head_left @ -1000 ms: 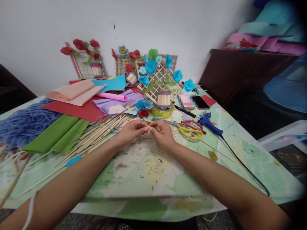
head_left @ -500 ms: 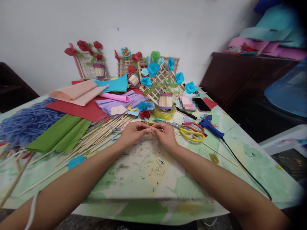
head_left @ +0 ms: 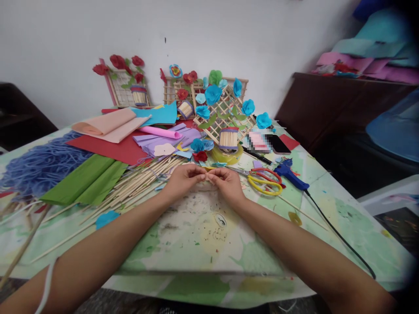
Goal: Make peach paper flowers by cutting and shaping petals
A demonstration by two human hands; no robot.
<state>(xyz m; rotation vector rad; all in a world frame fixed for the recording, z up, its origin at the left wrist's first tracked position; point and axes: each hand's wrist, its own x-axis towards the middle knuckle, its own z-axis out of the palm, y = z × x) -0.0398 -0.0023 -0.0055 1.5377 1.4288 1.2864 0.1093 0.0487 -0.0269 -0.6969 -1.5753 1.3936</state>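
Observation:
My left hand (head_left: 185, 179) and my right hand (head_left: 227, 181) meet over the middle of the table, thumbs and forefingers pinched together tip to tip. Whatever sits between the fingertips is pale, small and mostly hidden; its kind cannot be made out. Right of my right hand lie scissors (head_left: 263, 185) with red and yellow handles. Thin wooden sticks (head_left: 144, 181) lie in a bundle left of my left hand. Just beyond the hands are a red paper flower (head_left: 200, 156), a blue paper flower (head_left: 197, 145) and a roll of yellowish tape (head_left: 225, 155).
A blue glue gun (head_left: 291, 173) with a black cord lies to the right, near a phone (head_left: 277, 144). Blue yarn (head_left: 42, 163), green paper (head_left: 80, 179) and red paper (head_left: 109, 148) cover the left. A stick lattice (head_left: 229, 111) with blue flowers stands behind.
The whole view has shifted slightly, so things appear a little further right. Both hands stay pinched together, with hardly any change in the fingers.

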